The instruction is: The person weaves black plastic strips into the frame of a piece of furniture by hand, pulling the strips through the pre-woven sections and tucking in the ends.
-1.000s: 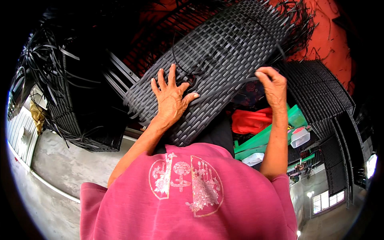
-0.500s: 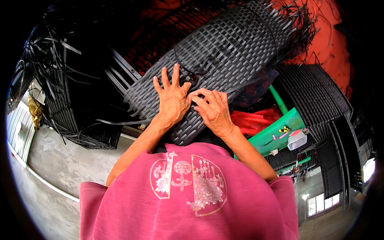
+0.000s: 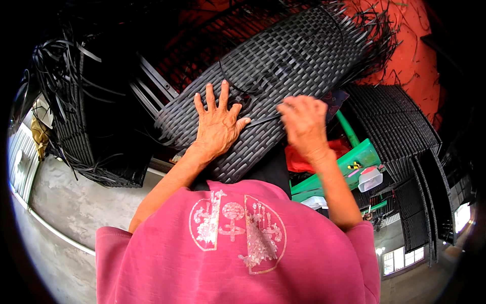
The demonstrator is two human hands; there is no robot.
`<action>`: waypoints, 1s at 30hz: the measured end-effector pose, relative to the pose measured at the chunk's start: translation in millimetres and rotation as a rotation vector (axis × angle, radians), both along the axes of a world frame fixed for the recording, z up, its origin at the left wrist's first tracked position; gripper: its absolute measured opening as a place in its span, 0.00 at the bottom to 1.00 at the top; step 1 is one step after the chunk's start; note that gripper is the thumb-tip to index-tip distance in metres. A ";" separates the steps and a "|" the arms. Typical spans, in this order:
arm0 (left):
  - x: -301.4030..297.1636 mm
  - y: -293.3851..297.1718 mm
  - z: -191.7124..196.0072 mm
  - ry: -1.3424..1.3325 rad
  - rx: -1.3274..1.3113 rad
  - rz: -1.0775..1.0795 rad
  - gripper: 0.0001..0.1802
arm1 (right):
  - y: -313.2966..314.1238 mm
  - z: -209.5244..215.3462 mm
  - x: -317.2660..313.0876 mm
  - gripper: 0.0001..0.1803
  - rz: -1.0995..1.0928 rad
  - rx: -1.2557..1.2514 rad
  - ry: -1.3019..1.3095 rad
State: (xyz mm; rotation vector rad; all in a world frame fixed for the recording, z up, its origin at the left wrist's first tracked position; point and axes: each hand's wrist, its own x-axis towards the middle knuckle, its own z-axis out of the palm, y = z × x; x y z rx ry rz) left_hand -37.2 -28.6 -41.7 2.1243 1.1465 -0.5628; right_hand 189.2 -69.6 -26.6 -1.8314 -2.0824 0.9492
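A long panel of woven dark grey flat strips (image 3: pixel 283 66) slants across in front of me, with loose strip ends fraying at its far right. Spread flat on its near left part is my left hand (image 3: pixel 217 124), fingers apart, thumb pointing right. From beside that thumb a flat grey strip (image 3: pixel 264 120) runs to my right hand (image 3: pixel 306 124). The right fingers are closed on the strip's end, slightly blurred, above the panel's near edge. Near the left fingertips, a gap in the weave shows dark loose strips.
A green tray (image 3: pixel 339 169) with red material (image 3: pixel 304 158) stands to the right, a clear plastic cup (image 3: pixel 370 179) at its side. Dark woven pieces (image 3: pixel 400 119) rise behind it. More woven work with tangled strips (image 3: pixel 66 101) is at left. Red covering (image 3: pixel 405 45) lies at far right.
My right hand has moved right, away from the left thumb, drawing the strip out between them. The loose strip end left of my left wrist has gone from view. My left hand stays on the panel.
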 end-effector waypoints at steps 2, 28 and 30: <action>-0.7 -2.8 -3.7 -0.023 0.025 0.000 0.21 | -6.2 0.2 -34.9 0.16 0.033 -0.001 0.100; -3.5 5.7 0.6 -0.052 0.013 -0.015 0.18 | -9.6 -17.9 -3.5 0.05 0.212 -0.071 -0.027; -3.2 3.4 0.2 -0.032 0.020 -0.017 0.17 | -12.9 -16.5 -2.1 0.06 0.216 -0.054 0.011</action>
